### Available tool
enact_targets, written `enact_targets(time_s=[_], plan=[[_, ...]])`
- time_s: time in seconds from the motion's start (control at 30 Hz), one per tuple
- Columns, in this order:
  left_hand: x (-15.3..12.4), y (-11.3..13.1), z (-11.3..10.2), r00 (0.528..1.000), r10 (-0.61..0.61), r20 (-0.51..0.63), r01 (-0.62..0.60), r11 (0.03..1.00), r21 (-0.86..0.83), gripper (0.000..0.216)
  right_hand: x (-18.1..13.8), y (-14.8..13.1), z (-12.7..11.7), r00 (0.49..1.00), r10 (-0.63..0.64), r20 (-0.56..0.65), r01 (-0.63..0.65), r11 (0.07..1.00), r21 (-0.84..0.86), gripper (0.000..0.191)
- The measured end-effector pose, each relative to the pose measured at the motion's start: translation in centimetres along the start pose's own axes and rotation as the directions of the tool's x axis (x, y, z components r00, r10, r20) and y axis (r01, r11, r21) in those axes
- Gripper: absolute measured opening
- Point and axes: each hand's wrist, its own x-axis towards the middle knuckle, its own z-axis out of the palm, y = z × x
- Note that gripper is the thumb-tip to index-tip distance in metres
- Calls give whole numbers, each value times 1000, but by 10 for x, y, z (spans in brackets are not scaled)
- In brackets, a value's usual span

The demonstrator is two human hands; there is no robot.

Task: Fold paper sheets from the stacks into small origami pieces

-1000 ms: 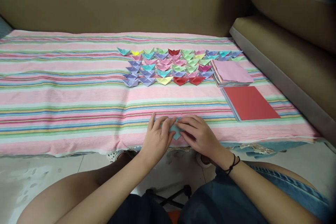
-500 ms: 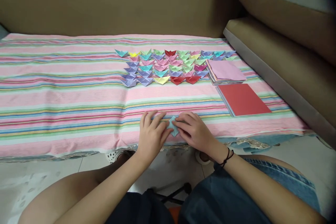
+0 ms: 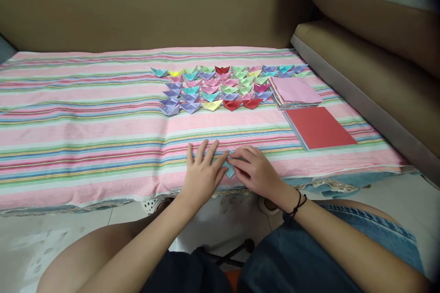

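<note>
A small light-blue folded piece of origami paper (image 3: 229, 170) lies on the striped cloth near its front edge, partly covered by fingers. My left hand (image 3: 202, 173) rests on the cloth to its left, fingers spread, with index fingertip and thumb touching the paper. From the right, my right hand (image 3: 258, 173) pinches the paper's right side between curled fingers and thumb. Farther back sit several rows of small folded paper boats, among them a yellow boat (image 3: 212, 105) and a red boat (image 3: 252, 104) in the front row.
A stack of square paper with a red top sheet (image 3: 320, 128) lies to the right. Behind it is another stack with a pink top sheet (image 3: 297, 90). Brown cushions (image 3: 364, 82) border the right side, and a brown backrest (image 3: 147, 4) rises behind the striped cloth (image 3: 85, 135).
My left fingers have straightened and spread, and the index fingertip has moved right onto the upper part of the blue paper. The right hand keeps its pinch almost unmoved.
</note>
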Motion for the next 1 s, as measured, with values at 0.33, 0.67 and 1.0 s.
enact_targets(time_s=[0.33,0.67,1.0], plan=[[-4,-2,-1,998,40,-38,-38,997,62,34,-1,2,0,1000,-11,3,11,1000,-8,25],[-11,-11,-11,981,166,-103,-159,984,75,24,0,1,-2,1000,-18,3,18,1000,8,26],[-12,-12,-9,963,244,-115,-266,929,-257,25,-1,1,-1,1000,2,4,-3,999,32,27]])
